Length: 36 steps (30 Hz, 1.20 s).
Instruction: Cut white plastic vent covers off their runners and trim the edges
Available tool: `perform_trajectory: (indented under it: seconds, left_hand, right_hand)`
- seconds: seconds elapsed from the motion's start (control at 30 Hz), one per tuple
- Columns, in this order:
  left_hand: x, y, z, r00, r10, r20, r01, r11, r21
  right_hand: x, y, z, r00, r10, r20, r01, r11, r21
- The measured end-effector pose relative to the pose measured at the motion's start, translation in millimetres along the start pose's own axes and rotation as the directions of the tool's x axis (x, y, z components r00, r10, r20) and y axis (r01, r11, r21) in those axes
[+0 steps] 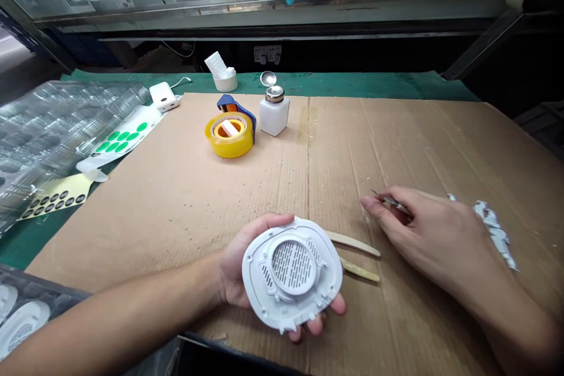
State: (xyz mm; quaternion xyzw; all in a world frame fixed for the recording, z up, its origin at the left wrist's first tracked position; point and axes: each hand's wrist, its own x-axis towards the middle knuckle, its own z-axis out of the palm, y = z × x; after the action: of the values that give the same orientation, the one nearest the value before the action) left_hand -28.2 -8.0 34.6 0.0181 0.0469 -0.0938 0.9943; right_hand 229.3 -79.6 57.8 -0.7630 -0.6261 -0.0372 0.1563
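My left hand (240, 273) cups a white round plastic cover (291, 273) with a slotted grille in its middle, held low over the cardboard sheet (176, 200). Fingertips show under the cover's lower edge. My right hand (423, 232) rests on the cardboard to the right, fingers pinched on thin metal tweezers (388, 200) that point left. Two pale flat sticks (359, 258) lie on the cardboard between the cover and my right hand.
A yellow tape roll in a blue dispenser (230, 132) and a white pump bottle (274, 111) stand at the back. Green sticker sheets (121, 138), a black-dot sheet (55, 200) and clear trays (48, 123) sit left. White scraps (496, 232) lie right. More covers (22, 323) sit bottom left.
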Motion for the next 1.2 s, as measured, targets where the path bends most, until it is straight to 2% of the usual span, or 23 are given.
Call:
perform_trajectory:
  seconds: [0.2,0.3,0.37,0.4,0.43,0.47,0.5,0.53,0.57,0.6,0.67,0.73,0.8,0.83,0.87,0.9,0.93,0.97,1.0,1.03,1.07,1.13,1.2]
  left_hand:
    - [0,-2,-0.6,1.000,0.023,0.019,-0.022,1.000,-0.021]
    - [0,1,6.2,0.998,0.020,-0.056,-0.017,0.998,0.053]
    - [-7,6,19.7,0.978,0.088,-0.187,-0.044,0.973,0.226]
    - [-12,10,29.0,0.945,0.183,-0.273,-0.068,0.922,0.382]
    - [-20,14,39.0,0.884,0.311,-0.349,-0.059,0.815,0.576]
    - [-28,19,48.7,0.790,0.484,-0.376,-0.013,0.626,0.780]
    - [-36,24,57.0,0.693,0.631,-0.349,0.149,0.348,0.925]
    - [-44,30,63.1,0.587,0.757,-0.287,0.387,0.048,0.921]
    - [-51,35,66.5,0.496,0.843,-0.209,0.613,-0.169,0.772]
    - [-56,41,67.4,0.437,0.887,-0.149,0.775,-0.287,0.563]
    - [-64,49,64.6,0.389,0.913,-0.121,0.897,-0.345,0.276]
    - [-69,52,62.1,0.397,0.912,-0.102,0.897,-0.363,0.252]
    - [-71,47,64.1,0.362,0.930,0.060,0.848,-0.356,0.394]
    - [-71,42,66.3,0.318,0.938,0.135,0.768,-0.339,0.544]
    - [-69,35,68.2,0.286,0.946,0.151,0.610,-0.302,0.732]
    - [-66,27,69.1,0.305,0.948,0.088,0.361,-0.201,0.911]
    - [-61,19,68.3,0.407,0.913,-0.030,0.063,0.005,0.998]
    - [-55,11,65.2,0.573,0.806,-0.151,-0.177,0.301,0.937]
    - [-47,4,59.9,0.741,0.631,-0.230,-0.275,0.597,0.754]
    - [-39,-2,52.9,0.866,0.431,-0.253,-0.245,0.807,0.537]
    - [-31,-6,44.6,0.932,0.262,-0.250,-0.161,0.918,0.362]
    - [-18,-12,27.5,0.971,0.061,-0.230,-0.018,0.982,0.186]
    - [-10,-14,14.2,0.973,-0.009,-0.231,0.045,0.987,0.153]
  right_hand:
    - [-3,0,0,0.998,-0.060,-0.032,0.059,0.997,-0.040]
    - [-3,-1,0,0.996,-0.068,-0.055,0.065,0.997,-0.046]
    - [-3,-2,1,0.998,-0.061,-0.030,0.059,0.996,-0.073]
    - [-3,-1,1,0.998,-0.055,-0.012,0.054,0.994,-0.091]
    - [-3,-1,1,0.999,-0.052,0.006,0.052,0.993,-0.110]
    - [-3,-1,1,0.999,-0.052,0.017,0.053,0.991,-0.125]
    - [-3,-2,1,0.998,-0.055,0.021,0.058,0.989,-0.134]
    - [-4,-2,1,0.998,-0.061,0.020,0.063,0.988,-0.139]
    - [-4,-3,1,0.998,-0.068,0.015,0.069,0.988,-0.139]
    - [-4,-4,1,0.997,-0.074,0.009,0.074,0.988,-0.137]
    - [-3,-7,1,0.997,-0.082,-0.011,0.080,0.988,-0.132]
    - [-3,-9,0,0.995,-0.089,-0.034,0.084,0.989,-0.118]
    - [-4,-11,-4,0.993,-0.109,-0.051,0.107,0.993,-0.046]
    - [-4,-12,-6,0.989,-0.135,-0.054,0.136,0.991,0.017]
    - [-4,-13,-8,0.983,-0.174,-0.063,0.179,0.980,0.088]
    - [-5,-14,-11,0.971,-0.227,-0.077,0.237,0.958,0.159]
    - [-5,-16,-13,0.951,-0.294,-0.096,0.308,0.926,0.220]
    - [-6,-18,-16,0.924,-0.364,-0.120,0.383,0.886,0.263]
    - [-7,-21,-18,0.892,-0.427,-0.145,0.451,0.843,0.293]
    - [-8,-24,-20,0.866,-0.474,-0.161,0.500,0.803,0.323]
    - [-10,-27,-22,0.845,-0.508,-0.167,0.533,0.768,0.355]
    - [-14,-32,-25,0.820,-0.549,-0.164,0.563,0.721,0.403]
    - [-17,-35,-25,0.804,-0.578,-0.137,0.575,0.699,0.425]
